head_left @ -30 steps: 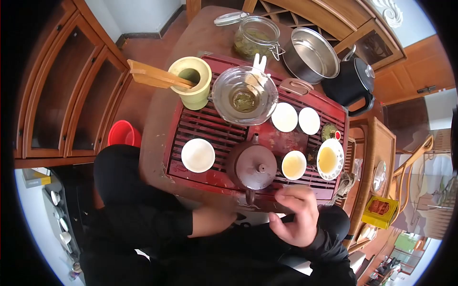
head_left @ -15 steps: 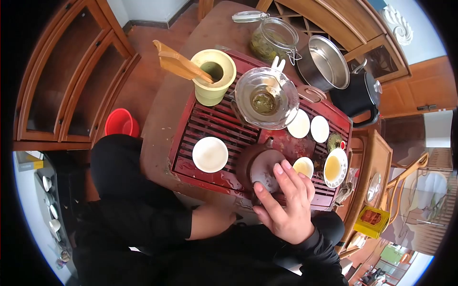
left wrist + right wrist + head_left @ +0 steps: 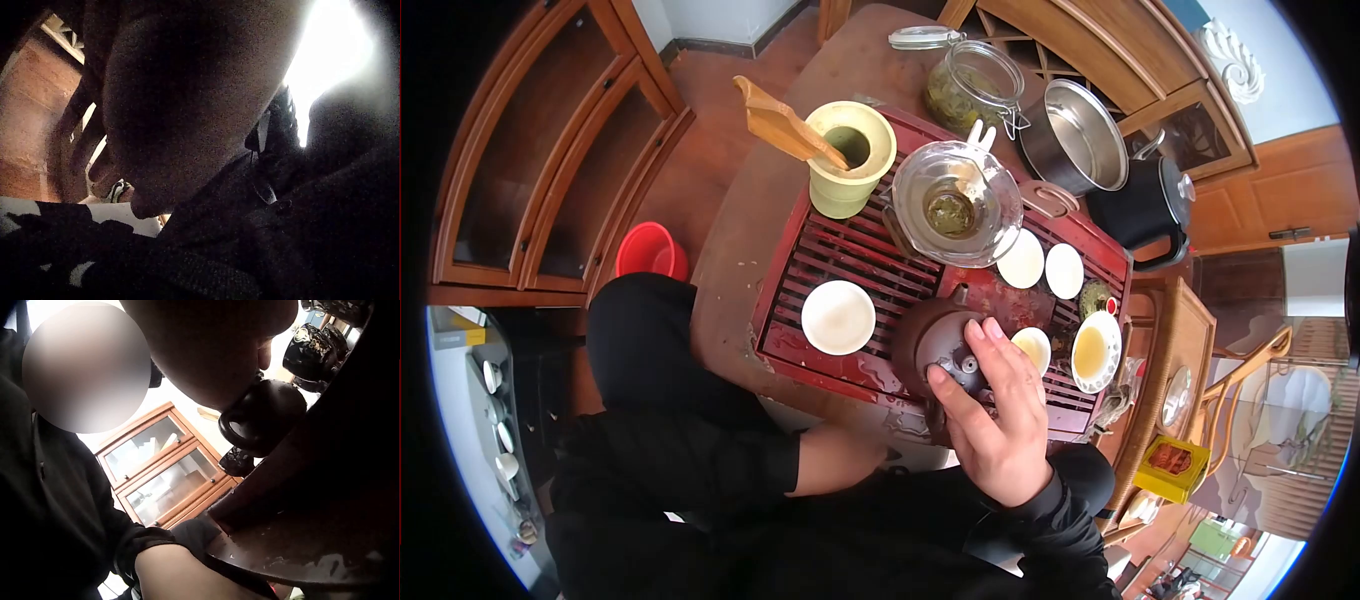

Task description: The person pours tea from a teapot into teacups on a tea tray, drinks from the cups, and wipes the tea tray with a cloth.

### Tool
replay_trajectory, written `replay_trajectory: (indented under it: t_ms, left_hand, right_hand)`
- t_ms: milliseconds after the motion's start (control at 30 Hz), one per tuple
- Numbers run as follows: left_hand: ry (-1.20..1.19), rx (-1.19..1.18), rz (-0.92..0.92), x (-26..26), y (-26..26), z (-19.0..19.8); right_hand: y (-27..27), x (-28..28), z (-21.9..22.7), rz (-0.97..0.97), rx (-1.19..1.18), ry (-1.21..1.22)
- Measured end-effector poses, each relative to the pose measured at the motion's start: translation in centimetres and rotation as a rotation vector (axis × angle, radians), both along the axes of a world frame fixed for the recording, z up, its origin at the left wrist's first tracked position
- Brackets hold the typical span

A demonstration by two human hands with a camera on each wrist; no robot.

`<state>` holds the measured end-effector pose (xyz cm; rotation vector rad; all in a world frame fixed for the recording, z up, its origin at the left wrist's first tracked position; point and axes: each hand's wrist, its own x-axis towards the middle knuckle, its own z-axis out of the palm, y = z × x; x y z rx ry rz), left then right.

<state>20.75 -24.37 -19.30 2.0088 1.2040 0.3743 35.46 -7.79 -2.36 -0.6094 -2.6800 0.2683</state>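
The right hand (image 3: 1003, 420) reaches forward with its fingers nearly straight and its thumb spread well apart; no hold on anything can be made out. The left hand (image 3: 840, 460) stays low at the near side, blurred and dark, and I cannot tell how its fingers lie. The brown tabletop (image 3: 725, 290) carries the slatted red tea tray (image 3: 850, 255), with the steel pot (image 3: 1052, 150) and black electric kettle (image 3: 1135, 205) beyond the tray's far side. On the tray, the clear glass vessel (image 3: 913, 190) stands past the dark teapot (image 3: 908, 352), which sits near the edge closest to the person, between the white cup (image 3: 838, 318) on its left and the cup of pale yellow liquid (image 3: 1036, 345) on its right. A second ago the right hand was to the near right of the teapot; now it is over the lid (image 3: 945, 343), thumb and fingers on either side of the round knob (image 3: 970, 365). For the work in hand, I judge that attention has turned to the lid, which appears seated; contact with it is unclear
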Motion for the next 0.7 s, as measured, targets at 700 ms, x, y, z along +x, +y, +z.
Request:
replay_trajectory:
  t_ms: [700]
  left_hand:
    - [-0.164, -0.321, 0.157, -0.6, 1.1, -0.6]
  right_hand:
    - [-1.9, 1.4, -0.6, -0.068, -0.084, 0.283]
